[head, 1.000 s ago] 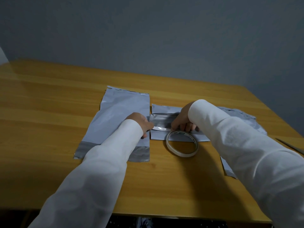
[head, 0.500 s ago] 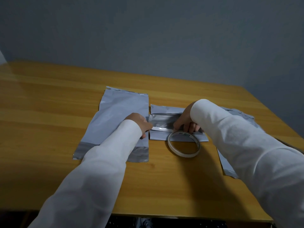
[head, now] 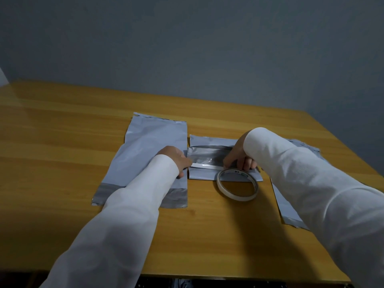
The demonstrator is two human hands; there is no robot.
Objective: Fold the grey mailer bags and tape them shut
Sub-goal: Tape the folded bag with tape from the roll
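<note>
Near the middle of the table [head: 62, 125], the folded mailer bag [head: 207, 175] lies flat. My left hand [head: 176, 159] pinches the free end of the tape strip [head: 204, 166] at the bag's left edge. My right hand [head: 239, 154] pinches the strip's other end above the tape roll [head: 236, 196]. An unfolded mailer bag [head: 153, 142] lies under my left wrist, another [head: 291, 213] toward the table's right edge

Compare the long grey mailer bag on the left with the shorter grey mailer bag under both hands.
The flat grey plastic mailer bag on the left lies unfolded at full length; the folded grey mailer bag in the middle is doubled into a short packet. The left bag's dark strip sits at its near end; the folded bag's dark band crosses its middle, with tape being laid there. Only its right edge is touched; the folded bag has both hands on it. Both share pale grey plastic.
</note>
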